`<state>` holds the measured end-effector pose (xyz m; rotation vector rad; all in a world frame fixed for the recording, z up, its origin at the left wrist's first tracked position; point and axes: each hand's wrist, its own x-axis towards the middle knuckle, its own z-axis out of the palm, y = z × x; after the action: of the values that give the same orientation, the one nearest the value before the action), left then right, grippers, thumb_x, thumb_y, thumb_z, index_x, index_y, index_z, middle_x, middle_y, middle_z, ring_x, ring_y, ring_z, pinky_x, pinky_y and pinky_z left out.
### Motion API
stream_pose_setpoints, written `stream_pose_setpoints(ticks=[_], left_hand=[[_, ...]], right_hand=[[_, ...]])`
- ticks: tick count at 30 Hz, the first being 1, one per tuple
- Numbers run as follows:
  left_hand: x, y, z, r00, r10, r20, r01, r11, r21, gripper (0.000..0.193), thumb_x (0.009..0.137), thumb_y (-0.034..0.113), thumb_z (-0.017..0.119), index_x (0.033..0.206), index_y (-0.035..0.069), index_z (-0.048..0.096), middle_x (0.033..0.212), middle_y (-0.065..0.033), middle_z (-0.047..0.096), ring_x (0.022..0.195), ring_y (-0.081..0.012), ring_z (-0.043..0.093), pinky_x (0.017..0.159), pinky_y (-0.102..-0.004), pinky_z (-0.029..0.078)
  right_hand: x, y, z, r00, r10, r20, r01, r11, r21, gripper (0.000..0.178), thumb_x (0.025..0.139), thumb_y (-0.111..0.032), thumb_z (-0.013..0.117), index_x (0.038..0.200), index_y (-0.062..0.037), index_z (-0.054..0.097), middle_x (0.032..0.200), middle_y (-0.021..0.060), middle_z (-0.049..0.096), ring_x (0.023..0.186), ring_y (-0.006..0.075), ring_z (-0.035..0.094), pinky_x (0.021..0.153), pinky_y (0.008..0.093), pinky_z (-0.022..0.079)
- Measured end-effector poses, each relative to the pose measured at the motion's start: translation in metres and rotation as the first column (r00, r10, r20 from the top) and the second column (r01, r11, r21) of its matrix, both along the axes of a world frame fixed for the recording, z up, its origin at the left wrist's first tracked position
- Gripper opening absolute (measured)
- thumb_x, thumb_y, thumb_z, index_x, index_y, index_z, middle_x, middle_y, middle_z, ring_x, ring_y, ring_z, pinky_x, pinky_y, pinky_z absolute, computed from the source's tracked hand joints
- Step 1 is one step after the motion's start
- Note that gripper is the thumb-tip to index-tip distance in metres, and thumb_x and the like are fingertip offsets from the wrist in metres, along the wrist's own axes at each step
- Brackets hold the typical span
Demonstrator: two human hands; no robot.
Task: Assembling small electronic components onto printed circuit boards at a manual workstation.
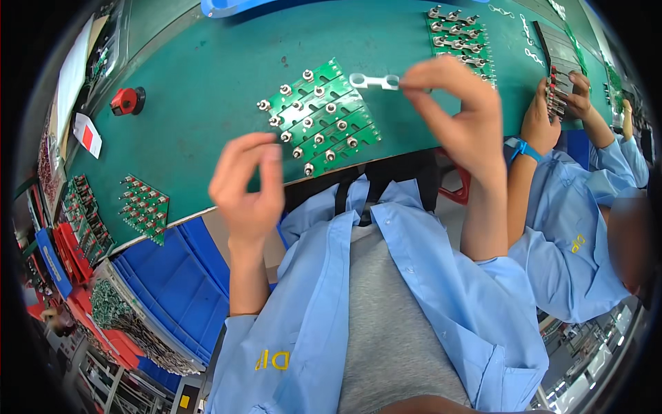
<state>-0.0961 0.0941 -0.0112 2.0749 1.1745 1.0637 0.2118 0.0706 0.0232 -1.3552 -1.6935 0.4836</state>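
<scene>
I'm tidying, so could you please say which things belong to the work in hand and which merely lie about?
Likely belonging:
white two-ringed piece, in the right hand
green board, near the left hand

Apparently lying about:
red and black object
red and white tag

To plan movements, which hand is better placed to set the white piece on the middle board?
Probably the right hand: its fingers hold the white piece near the middle board; none shows in the left hand.

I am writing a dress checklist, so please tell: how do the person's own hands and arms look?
The left hand and right hand are bare: no gloves, rings or wristbands show. Light-blue sleeves stop well short of both wrists.
</scene>
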Motion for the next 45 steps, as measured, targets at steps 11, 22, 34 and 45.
stream_pose_setpoints(ticks=[11, 22, 34, 45], left_hand=[[-0.002, 0.065, -0.013, 0.995, -0.096, 0.024, 0.093, 0.989, 0.118, 0.027, 0.087, 0.004, 0.084, 0.114, 0.003, 0.079, 0.109, -0.0083, 0.075, 0.096, -0.0227, 0.066, 0.088, -0.0324, 0.053], [-0.008, 0.065, -0.033, 0.994, -0.102, 0.029, 0.101, 0.995, 0.018, 0.023, 0.087, 0.0, 0.082, 0.11, 0.002, 0.08, 0.109, -0.0072, 0.075, 0.097, -0.0206, 0.065, 0.086, -0.0303, 0.052], [-0.016, 0.079, -0.037, 0.975, -0.221, -0.008, 0.221, 0.973, 0.069, 0.022, 0.083, 0.001, 0.085, 0.105, 0.003, 0.081, 0.106, -0.0046, 0.075, 0.093, -0.0197, 0.063, 0.084, -0.0307, 0.051], [-0.021, 0.077, -0.042, 0.974, -0.203, -0.102, 0.212, 0.973, 0.087, 0.024, 0.085, -0.004, 0.084, 0.108, 0.001, 0.081, 0.111, -0.0086, 0.076, 0.098, -0.0211, 0.066, 0.087, -0.0313, 0.053]], right_hand=[[-0.065, 0.097, -0.018, 0.88, 0.475, 0.006, -0.473, 0.879, -0.062, 0.016, 0.083, 0.001, 0.073, 0.097, -0.0059, 0.075, 0.094, 0.0054, 0.072, 0.089, 0.0251, 0.062, 0.09, 0.0376, 0.05], [-0.071, 0.101, -0.022, 0.866, 0.49, 0.1, -0.467, 0.864, -0.188, 0.012, 0.083, -0.001, 0.072, 0.093, -0.006, 0.074, 0.091, 0.0067, 0.073, 0.088, 0.026, 0.062, 0.09, 0.0377, 0.049], [-0.073, 0.106, -0.026, 0.836, 0.502, 0.221, -0.449, 0.858, -0.249, 0.007, 0.083, -0.003, 0.071, 0.09, -0.0062, 0.072, 0.089, 0.0081, 0.073, 0.086, 0.027, 0.063, 0.091, 0.0377, 0.049], [-0.074, 0.105, -0.022, 0.788, 0.512, 0.343, -0.432, 0.856, -0.286, 0.004, 0.084, -0.004, 0.07, 0.086, -0.0063, 0.071, 0.087, 0.0094, 0.073, 0.085, 0.0279, 0.063, 0.092, 0.0378, 0.048]])
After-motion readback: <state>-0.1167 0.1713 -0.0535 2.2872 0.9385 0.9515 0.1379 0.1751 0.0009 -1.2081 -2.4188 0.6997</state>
